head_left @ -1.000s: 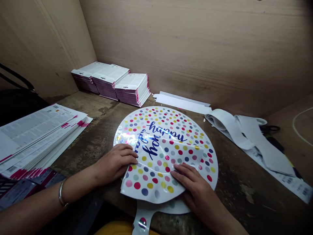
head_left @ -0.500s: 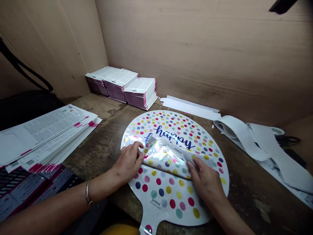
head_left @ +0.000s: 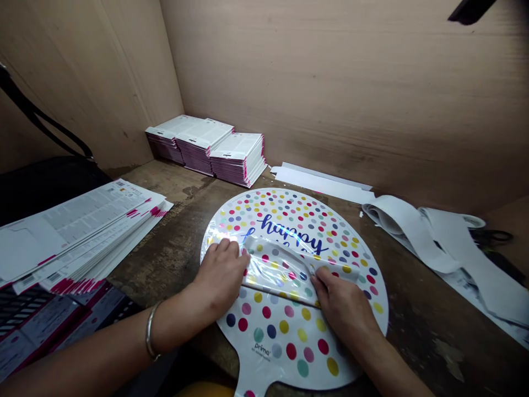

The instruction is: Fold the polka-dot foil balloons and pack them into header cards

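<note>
A flat round foil balloon (head_left: 285, 353), white with coloured dots, blue "happy" lettering and a tail at the bottom, lies on the table before me. Across its middle is a folded dotted foil balloon (head_left: 281, 271) in a narrow band, its upper flap partly raised and wrinkled. My left hand (head_left: 221, 275), with a metal bangle at the wrist, closes its fingers on the band's left end. At the right end, my right hand (head_left: 341, 300) pinches the foil between thumb and fingers. Part of the lettering is covered by the folded foil.
Stacks of printed cards (head_left: 206, 146) stand against the back panel. More large cards (head_left: 78, 226) lie fanned at the left, above boxes. White paper strips (head_left: 417, 231) curl along the right side, near dark-handled scissors (head_left: 494, 237). A white folded strip (head_left: 322, 182) lies at the back.
My left fingers have curled further over the band's left end. My right hand has shifted slightly left with its pinch, and the raised flap has come down a little.
</note>
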Tool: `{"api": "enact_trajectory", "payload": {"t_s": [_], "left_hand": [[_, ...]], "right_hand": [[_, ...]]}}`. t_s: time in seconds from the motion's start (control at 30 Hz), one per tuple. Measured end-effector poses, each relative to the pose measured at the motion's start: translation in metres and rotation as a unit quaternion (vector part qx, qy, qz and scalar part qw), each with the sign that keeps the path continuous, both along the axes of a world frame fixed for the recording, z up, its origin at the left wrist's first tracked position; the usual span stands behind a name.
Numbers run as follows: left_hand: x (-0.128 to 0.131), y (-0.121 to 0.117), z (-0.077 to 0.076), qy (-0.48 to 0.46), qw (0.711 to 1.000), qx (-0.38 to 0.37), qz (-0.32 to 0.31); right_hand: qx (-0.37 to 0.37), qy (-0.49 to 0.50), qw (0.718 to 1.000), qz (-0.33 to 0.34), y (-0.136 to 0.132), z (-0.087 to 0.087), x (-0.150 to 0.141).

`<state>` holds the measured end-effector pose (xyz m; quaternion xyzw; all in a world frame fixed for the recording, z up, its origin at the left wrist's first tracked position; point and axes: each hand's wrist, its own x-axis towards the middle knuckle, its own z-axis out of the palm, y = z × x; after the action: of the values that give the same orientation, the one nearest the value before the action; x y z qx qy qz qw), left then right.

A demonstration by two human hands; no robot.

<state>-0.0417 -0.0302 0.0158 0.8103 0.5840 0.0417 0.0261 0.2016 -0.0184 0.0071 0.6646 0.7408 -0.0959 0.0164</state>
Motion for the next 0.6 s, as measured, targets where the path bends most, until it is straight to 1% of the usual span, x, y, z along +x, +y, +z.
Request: {"api": "enact_trajectory", "payload": {"t_s": [0.03, 0.1, 0.17, 0.2, 0.27, 0.3, 0.33, 0.37, 0.4, 0.43, 0.47, 0.5, 0.57, 0.6], "left_hand": [[0.005, 0.004, -0.001, 0.005, 1.0, 0.023, -0.019], [0.017, 0.013, -0.007, -0.003, 0.994, 0.051, -0.093], [0.026, 0.02, -0.018, -0.02, 0.986, 0.032, -0.164], [0.03, 0.023, -0.024, -0.024, 0.983, 0.013, -0.18], [0.033, 0.025, -0.035, -0.029, 0.984, -0.01, -0.175], [0.032, 0.025, -0.039, -0.029, 0.985, -0.012, -0.171], [0.032, 0.025, -0.041, -0.029, 0.985, -0.011, -0.171], [0.031, 0.025, -0.043, -0.029, 0.985, -0.01, -0.171], [0.03, 0.025, -0.044, -0.03, 0.985, -0.01, -0.17], [0.029, 0.025, -0.044, -0.031, 0.985, -0.012, -0.168], [0.028, 0.024, -0.044, -0.032, 0.986, -0.015, -0.164], [0.028, 0.024, -0.043, -0.036, 0.986, -0.018, -0.16], [0.028, 0.024, -0.041, -0.043, 0.987, -0.025, -0.155], [0.028, 0.024, -0.04, -0.046, 0.986, -0.028, -0.155]], "right_hand": [[0.0, -0.003, 1.0, 0.007, 0.0, 0.001, 0.001], [-0.004, -0.016, 1.0, 0.018, -0.001, 0.003, 0.002], [0.015, -0.051, 0.998, 0.03, -0.003, 0.006, 0.003], [0.047, -0.073, 0.996, 0.037, -0.004, 0.007, 0.001], [0.133, -0.097, 0.984, 0.066, -0.008, 0.006, -0.007], [0.163, -0.091, 0.977, 0.099, -0.009, 0.005, -0.014], [0.172, -0.076, 0.972, 0.139, -0.009, 0.002, -0.021], [0.155, -0.055, 0.97, 0.177, -0.008, -0.001, -0.026], [0.12, -0.035, 0.971, 0.206, -0.006, -0.004, -0.03], [0.079, -0.021, 0.974, 0.213, -0.002, -0.007, -0.029], [0.043, -0.019, 0.981, 0.19, 0.002, -0.009, -0.024], [0.018, -0.031, 0.989, 0.141, 0.006, -0.01, -0.015], [0.01, -0.076, 0.997, 0.019, 0.015, -0.008, 0.01], [0.023, -0.091, 0.995, -0.012, 0.019, -0.004, 0.022]]}}
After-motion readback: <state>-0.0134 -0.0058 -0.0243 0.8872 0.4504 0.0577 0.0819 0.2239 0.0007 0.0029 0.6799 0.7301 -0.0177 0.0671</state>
